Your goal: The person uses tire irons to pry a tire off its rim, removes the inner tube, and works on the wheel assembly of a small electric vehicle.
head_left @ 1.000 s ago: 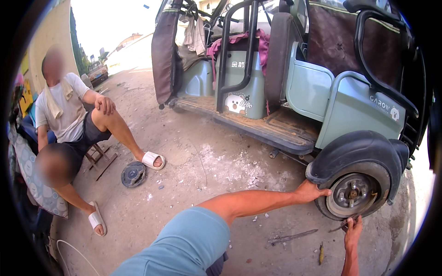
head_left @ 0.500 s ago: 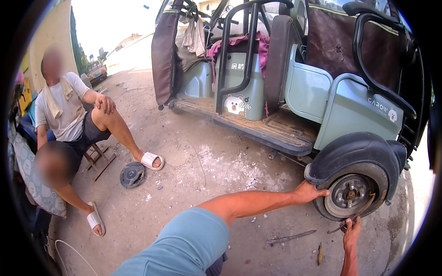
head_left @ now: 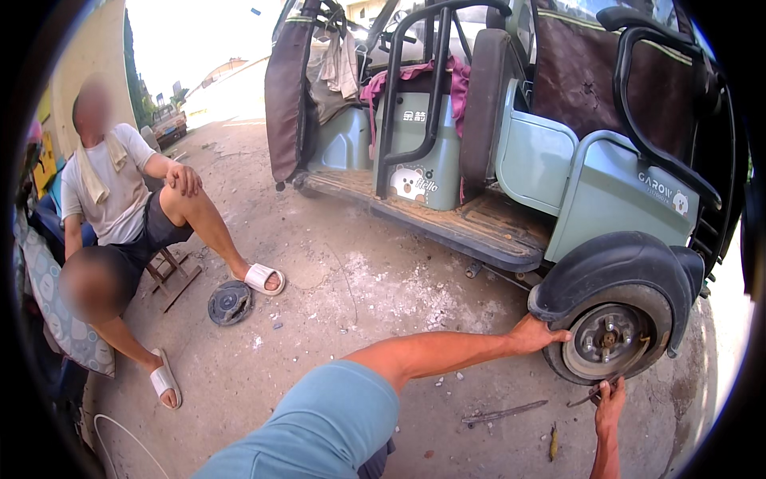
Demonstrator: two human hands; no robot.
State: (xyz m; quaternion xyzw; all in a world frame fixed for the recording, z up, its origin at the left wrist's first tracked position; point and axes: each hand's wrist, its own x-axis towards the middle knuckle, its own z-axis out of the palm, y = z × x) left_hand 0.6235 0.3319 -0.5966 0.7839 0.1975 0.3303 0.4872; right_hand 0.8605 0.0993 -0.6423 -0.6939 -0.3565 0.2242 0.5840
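Observation:
The rear wheel [head_left: 608,335] of a pale green three-wheeled vehicle [head_left: 626,188] stands under a black fender [head_left: 618,255] at my right. My left hand [head_left: 536,334] is closed on the left side of its black tire [head_left: 556,359], thumb lying on the sidewall and fingers partly hidden behind. At the wheel's bottom edge, my right hand [head_left: 610,403] grips a thin dark metal bar [head_left: 583,399] that meets the lower tire. A narrow yellowish strip [head_left: 643,348] runs along the rim's right side; its kind is unclear. Several bolts ring the hub [head_left: 609,338].
A long dark metal bar [head_left: 504,412] and a small yellowish slim object [head_left: 554,443] lie on the ground near my right hand. Further left is a round black disc [head_left: 230,303] beside a seated person [head_left: 120,188] in white slides. A pale cable [head_left: 128,437] curves at lower left.
Both hands keep almost the same places on the tire and the bar. The view has shifted very slightly; nothing else visibly moves.

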